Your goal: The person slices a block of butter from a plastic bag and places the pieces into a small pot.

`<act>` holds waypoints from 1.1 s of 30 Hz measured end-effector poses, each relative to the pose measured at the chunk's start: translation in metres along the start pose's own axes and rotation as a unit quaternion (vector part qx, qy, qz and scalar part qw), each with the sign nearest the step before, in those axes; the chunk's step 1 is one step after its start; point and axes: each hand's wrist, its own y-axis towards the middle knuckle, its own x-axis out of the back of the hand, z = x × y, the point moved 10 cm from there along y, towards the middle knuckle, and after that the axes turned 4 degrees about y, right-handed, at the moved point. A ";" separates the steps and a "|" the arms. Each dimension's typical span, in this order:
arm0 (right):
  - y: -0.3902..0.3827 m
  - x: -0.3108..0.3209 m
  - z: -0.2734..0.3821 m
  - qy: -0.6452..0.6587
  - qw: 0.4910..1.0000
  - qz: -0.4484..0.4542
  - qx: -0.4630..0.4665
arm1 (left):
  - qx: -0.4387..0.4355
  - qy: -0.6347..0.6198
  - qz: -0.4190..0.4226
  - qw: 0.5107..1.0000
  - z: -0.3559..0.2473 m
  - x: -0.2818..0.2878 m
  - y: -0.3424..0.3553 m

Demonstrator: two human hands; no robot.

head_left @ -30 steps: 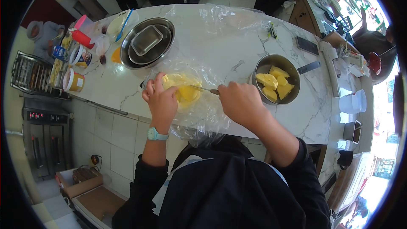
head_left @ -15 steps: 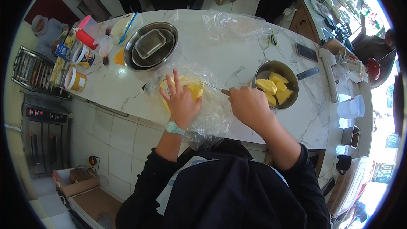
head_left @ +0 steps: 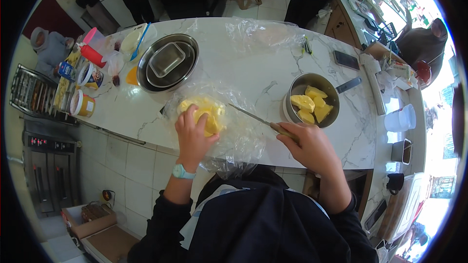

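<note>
A yellow block of butter [head_left: 214, 113] lies on a crumpled clear plastic sheet [head_left: 239, 141] near the table's front edge. My left hand [head_left: 191, 139] bends its fingers over the butter's near left side, gripping it. In my right hand [head_left: 314, 148] is the handle of a knife [head_left: 253, 116], its blade pointing up and left toward the butter. The tip is just right of the block, apart from it. To the right stands a steel saucepan [head_left: 288, 108] with a grey handle, holding several butter chunks [head_left: 303, 102].
Nested steel bowls [head_left: 145, 63] stand at back left, beside tubs [head_left: 83, 103] and a red bottle [head_left: 91, 55]. A phone [head_left: 346, 59] lies at the right. More clear plastic [head_left: 263, 31] lies along the far edge. Other people [head_left: 312, 0] stand beyond the table.
The knife has come away from the butter toward the right and nearer to me. My left hand's fingers, spread over the block before, now curl onto it.
</note>
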 end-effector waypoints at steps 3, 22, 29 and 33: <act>-0.009 0.011 -0.004 0.043 0.999 -0.032 -0.001 | -0.001 -0.071 -0.019 0.997 -0.002 0.009 -0.008; -0.100 0.096 -0.083 0.157 0.941 -0.240 -0.179 | -0.059 -0.292 0.159 0.941 -0.097 -0.031 0.066; -0.088 0.094 -0.077 0.136 0.950 -0.242 -0.144 | -0.097 -0.191 0.174 0.961 -0.118 -0.119 0.063; -0.088 0.093 -0.077 0.138 0.949 -0.251 -0.129 | -0.071 -0.121 0.259 0.956 -0.129 -0.142 0.065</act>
